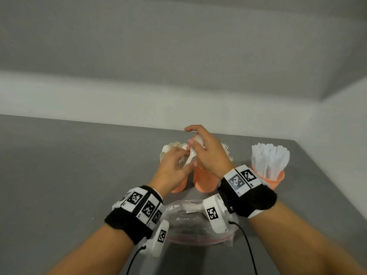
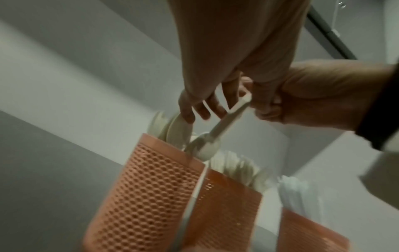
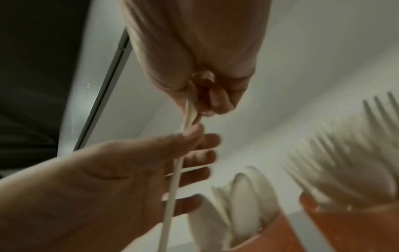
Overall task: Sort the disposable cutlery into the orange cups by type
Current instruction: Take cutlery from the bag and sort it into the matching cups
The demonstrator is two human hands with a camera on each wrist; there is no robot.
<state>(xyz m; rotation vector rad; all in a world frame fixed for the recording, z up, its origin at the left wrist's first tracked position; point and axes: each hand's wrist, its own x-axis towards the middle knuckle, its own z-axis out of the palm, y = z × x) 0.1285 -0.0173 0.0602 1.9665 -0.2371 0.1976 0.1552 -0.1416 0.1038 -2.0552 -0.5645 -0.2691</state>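
Note:
Three orange mesh cups stand in a row on the grey table. The left cup [image 1: 179, 186] [image 2: 146, 187] holds white spoons [image 1: 170, 147], the middle cup [image 1: 204, 181] [image 2: 226, 204] forks [image 1: 227, 150] [image 3: 345, 162], the right cup [image 1: 276, 179] knives [image 1: 268, 157]. Above the left and middle cups both hands hold one white spoon [image 1: 191, 156] [image 2: 224, 122]. My right hand [image 1: 210, 155] [image 3: 194, 68] pinches its handle end [image 3: 187, 109]. My left hand [image 1: 172, 167] [image 3: 108, 170] has its thumb on the handle lower down. The spoon's bowl [image 2: 202, 146] hangs at the left cup's rim.
A clear plastic bag [image 1: 190, 219] lies on the table [image 1: 69, 165] near me, under my wrists. A light wall runs behind the cups. The table's right edge passes close beside the knife cup. Cables hang from both wrist cameras.

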